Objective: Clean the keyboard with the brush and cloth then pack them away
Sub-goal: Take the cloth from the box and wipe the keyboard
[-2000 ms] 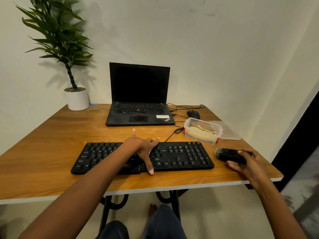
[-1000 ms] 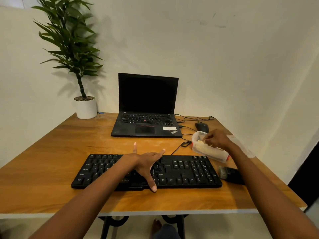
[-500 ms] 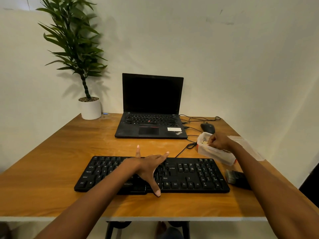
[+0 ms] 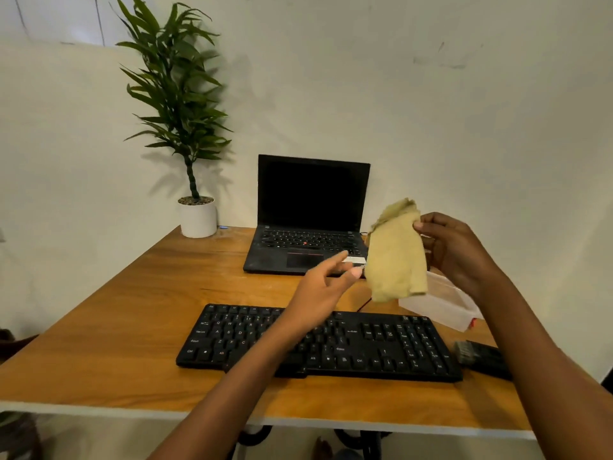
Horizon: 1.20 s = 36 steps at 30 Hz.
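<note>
A black keyboard (image 4: 365, 346) lies across the front of the wooden table (image 4: 116, 327). My right hand (image 4: 454, 250) holds a folded yellow cloth (image 4: 394, 257) up in the air above the clear plastic box (image 4: 441, 303). My left hand (image 4: 318, 293) is lifted off the keyboard with its fingers relaxed, reaching toward the cloth's lower edge without touching it. The dark brush (image 4: 481, 356) lies on the table just right of the keyboard, partly behind my right forearm.
A black laptop (image 4: 308, 220) stands open at the back of the table, with a white potted plant (image 4: 195, 200) at the back left corner. A cable (image 4: 365, 303) runs from the keyboard toward the laptop. The table's front edge is close to me.
My right hand set the brush down beside the keyboard, reached into the plastic box and lifted the yellow cloth out. My left hand rose off the keyboard toward the cloth.
</note>
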Tool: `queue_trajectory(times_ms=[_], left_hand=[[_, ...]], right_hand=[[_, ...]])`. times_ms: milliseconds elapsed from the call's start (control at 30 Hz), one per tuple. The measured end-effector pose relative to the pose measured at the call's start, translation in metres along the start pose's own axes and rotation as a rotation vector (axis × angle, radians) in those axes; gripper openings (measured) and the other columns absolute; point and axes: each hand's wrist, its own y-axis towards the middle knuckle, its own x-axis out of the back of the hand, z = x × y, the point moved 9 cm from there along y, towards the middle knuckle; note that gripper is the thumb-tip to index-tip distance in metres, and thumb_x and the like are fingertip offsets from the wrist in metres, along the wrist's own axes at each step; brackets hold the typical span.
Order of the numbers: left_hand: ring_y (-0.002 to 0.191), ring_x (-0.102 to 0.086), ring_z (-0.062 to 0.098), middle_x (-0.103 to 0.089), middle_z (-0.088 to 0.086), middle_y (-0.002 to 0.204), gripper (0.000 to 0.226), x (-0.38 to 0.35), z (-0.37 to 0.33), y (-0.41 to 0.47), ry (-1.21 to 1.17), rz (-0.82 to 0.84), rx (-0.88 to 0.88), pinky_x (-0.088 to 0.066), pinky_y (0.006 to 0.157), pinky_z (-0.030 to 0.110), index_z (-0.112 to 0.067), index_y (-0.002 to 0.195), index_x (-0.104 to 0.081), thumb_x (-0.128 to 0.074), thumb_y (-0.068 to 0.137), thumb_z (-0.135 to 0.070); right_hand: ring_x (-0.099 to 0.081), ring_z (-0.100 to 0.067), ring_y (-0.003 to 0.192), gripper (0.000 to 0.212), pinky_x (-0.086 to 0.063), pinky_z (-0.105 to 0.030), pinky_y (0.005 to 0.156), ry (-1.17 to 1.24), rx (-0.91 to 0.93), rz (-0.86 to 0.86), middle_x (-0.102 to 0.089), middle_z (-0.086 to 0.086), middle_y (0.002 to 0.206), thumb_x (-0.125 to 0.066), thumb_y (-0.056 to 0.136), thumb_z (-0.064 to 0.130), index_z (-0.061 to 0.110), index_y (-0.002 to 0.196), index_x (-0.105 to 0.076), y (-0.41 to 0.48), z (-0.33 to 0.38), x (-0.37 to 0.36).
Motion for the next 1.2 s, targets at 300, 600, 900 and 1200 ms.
queue_trajectory(times_ms=[300, 600, 900, 1200], left_hand=[[0.084, -0.067, 0.009, -0.070, 0.002, 0.099, 0.029, 0.000, 0.044, -0.039, -0.422, -0.115, 0.263, -0.052, 0.061, 0.022, -0.016, 0.109, -0.061, -0.070, 0.082, -0.024], [0.101, -0.057, 0.009, -0.050, -0.010, 0.119, 0.056, 0.003, 0.038, -0.045, -0.168, 0.026, 0.116, -0.053, 0.069, 0.018, -0.041, 0.131, -0.033, -0.064, 0.084, -0.036], [0.090, -0.065, 0.011, -0.069, 0.002, 0.104, 0.035, -0.012, 0.054, -0.037, -0.184, 0.174, 0.259, -0.052, 0.070, 0.019, -0.014, 0.110, -0.065, -0.070, 0.081, -0.032], [0.070, -0.062, 0.011, -0.068, 0.001, 0.084, 0.035, -0.042, 0.070, -0.030, -0.190, 0.302, 0.430, -0.050, 0.061, 0.023, -0.014, 0.093, -0.065, -0.066, 0.079, -0.045]], right_hand=[[-0.065, -0.033, 0.099, 0.020, -0.054, -0.051, 0.082, 0.454, -0.309, -0.114, -0.068, -0.017, 0.107, -0.062, 0.080, 0.022, 0.012, 0.097, -0.063, -0.073, -0.103, -0.053], [-0.070, -0.020, 0.077, 0.029, -0.054, -0.031, 0.061, 0.198, -0.364, -0.025, -0.073, -0.011, 0.089, -0.067, 0.070, 0.015, 0.004, 0.097, -0.065, -0.097, -0.118, -0.066], [-0.068, -0.024, 0.091, 0.060, -0.056, -0.029, 0.061, 0.197, -0.138, -0.108, -0.070, -0.009, 0.101, -0.088, 0.049, 0.027, 0.008, 0.102, -0.066, -0.098, -0.105, -0.058], [-0.064, -0.035, 0.097, 0.054, -0.054, -0.056, 0.074, 0.760, -0.315, -0.227, -0.068, -0.017, 0.107, -0.073, 0.064, 0.008, 0.015, 0.116, -0.059, -0.125, -0.144, -0.053]])
